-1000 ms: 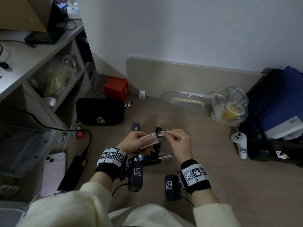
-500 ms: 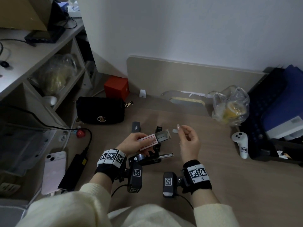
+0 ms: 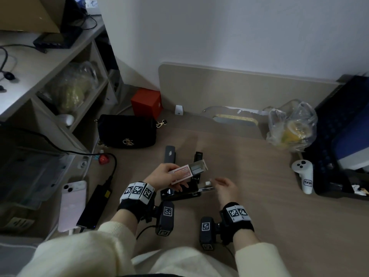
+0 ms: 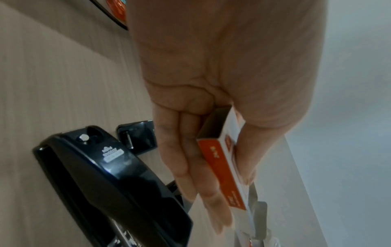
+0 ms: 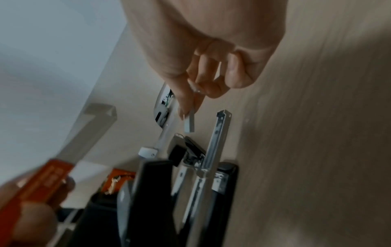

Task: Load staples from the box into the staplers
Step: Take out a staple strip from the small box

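Observation:
My left hand grips a small red-and-white staple box, its inner tray slid out to the right with grey staples showing. My right hand pinches a short strip of staples between thumb and forefinger, just above the metal staple rail of an opened black stapler on the desk. Two more black staplers lie behind the box.
A black handbag and red box stand at the back left. A pink phone and black power brick lie left. A white controller and plastic bag are to the right.
My right hand took a staple strip out of the box, swung right, then came down toward the open stapler's rail. The left hand kept the box nearly still.

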`<action>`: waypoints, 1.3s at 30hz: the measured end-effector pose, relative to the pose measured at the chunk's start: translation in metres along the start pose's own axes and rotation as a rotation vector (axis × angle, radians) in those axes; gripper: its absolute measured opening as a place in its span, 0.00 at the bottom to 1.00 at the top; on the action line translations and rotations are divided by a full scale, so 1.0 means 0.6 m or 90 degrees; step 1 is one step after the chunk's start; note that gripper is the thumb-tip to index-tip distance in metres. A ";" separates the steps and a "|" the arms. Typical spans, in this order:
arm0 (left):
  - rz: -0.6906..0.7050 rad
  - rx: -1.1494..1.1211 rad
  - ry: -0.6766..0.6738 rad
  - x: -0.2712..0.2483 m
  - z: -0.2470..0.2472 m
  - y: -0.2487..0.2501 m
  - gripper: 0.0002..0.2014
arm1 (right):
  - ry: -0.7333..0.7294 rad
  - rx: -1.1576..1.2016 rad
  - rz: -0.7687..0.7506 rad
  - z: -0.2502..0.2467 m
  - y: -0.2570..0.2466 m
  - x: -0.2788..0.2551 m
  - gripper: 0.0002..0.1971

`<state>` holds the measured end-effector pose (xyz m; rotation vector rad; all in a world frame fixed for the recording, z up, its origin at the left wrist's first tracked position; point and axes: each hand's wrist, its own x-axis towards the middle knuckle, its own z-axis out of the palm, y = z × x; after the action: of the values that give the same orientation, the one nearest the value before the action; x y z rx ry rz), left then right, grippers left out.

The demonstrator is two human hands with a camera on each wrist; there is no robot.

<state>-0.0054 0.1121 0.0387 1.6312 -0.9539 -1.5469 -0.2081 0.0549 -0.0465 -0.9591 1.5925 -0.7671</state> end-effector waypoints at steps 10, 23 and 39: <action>-0.026 0.004 0.022 -0.003 -0.004 -0.003 0.17 | 0.022 -0.164 0.027 0.022 0.022 0.003 0.05; -0.030 0.008 0.026 -0.003 -0.008 -0.006 0.17 | -0.036 -0.222 0.000 0.020 0.014 0.000 0.06; -0.022 0.006 0.038 -0.009 -0.008 0.002 0.17 | -0.022 -0.173 0.022 0.024 0.016 0.002 0.07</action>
<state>-0.0007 0.1165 0.0426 1.6984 -0.9064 -1.5104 -0.1962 0.0585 -0.0583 -1.1296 1.7064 -0.5153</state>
